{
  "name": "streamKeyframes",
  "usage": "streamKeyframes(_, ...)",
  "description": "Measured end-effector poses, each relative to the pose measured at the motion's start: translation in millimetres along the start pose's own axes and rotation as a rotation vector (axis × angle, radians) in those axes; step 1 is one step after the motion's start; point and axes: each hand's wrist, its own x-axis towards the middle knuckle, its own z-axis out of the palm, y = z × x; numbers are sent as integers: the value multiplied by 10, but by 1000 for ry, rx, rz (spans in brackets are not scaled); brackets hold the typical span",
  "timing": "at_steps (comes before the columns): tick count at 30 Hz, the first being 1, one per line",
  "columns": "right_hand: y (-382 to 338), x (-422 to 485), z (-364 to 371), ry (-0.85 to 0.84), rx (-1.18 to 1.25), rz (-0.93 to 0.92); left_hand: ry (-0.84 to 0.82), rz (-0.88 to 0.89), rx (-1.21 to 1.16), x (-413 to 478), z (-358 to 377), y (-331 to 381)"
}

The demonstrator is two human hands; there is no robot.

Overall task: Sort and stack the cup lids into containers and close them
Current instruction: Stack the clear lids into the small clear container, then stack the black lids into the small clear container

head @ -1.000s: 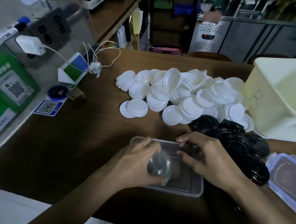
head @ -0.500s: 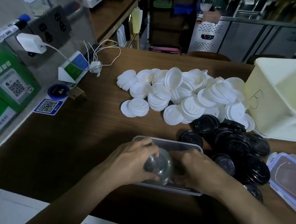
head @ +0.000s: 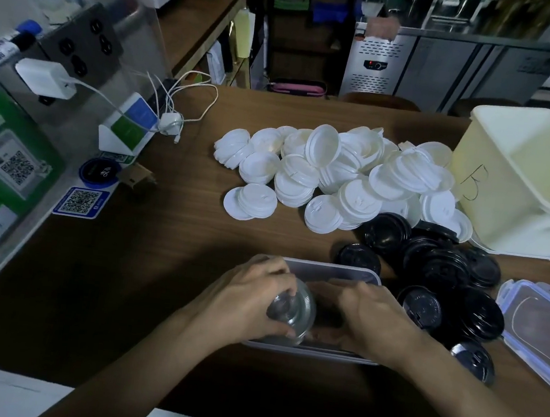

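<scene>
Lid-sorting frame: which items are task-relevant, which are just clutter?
Job:
left hand gripping clear lids
right hand
clear container
white lids
black lids
cream tub
clip-lock lid

Lying about:
charger
QR sticker
card stand
marker

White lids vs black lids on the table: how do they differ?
Colour: the white lids are opaque white, the black lids glossy black. Count: the white lids clearly outnumber the black lids. Place: the white lids lie farther from the person, the black lids nearer and to the right. Both are round and lie loose in heaps on the wooden table.
</scene>
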Motion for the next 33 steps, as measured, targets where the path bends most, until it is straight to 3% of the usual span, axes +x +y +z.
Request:
streamKeyframes(7, 39, -84, -93, 16, 142, -8, -54, 45, 81, 32, -88, -4)
streamKeyframes(11, 166, -270, -238, 67, 261, -2, 14, 99, 124, 110, -250, 118)
streamKeyframes(17, 505, -714, -480, 306, 272, 109, 41, 223, 91, 432, -234, 545)
streamKeyframes(22, 837, -1101, -424, 393, 257, 247, 13, 266, 88, 711, -53, 915)
streamKeyframes(28, 1011, -1540, -220, 336, 215, 391, -5, 319, 165, 984, 295, 1300)
streamKeyframes(33, 954, -1771, -11, 258, 141, 429, -55, 240, 341, 1148, 531, 1479)
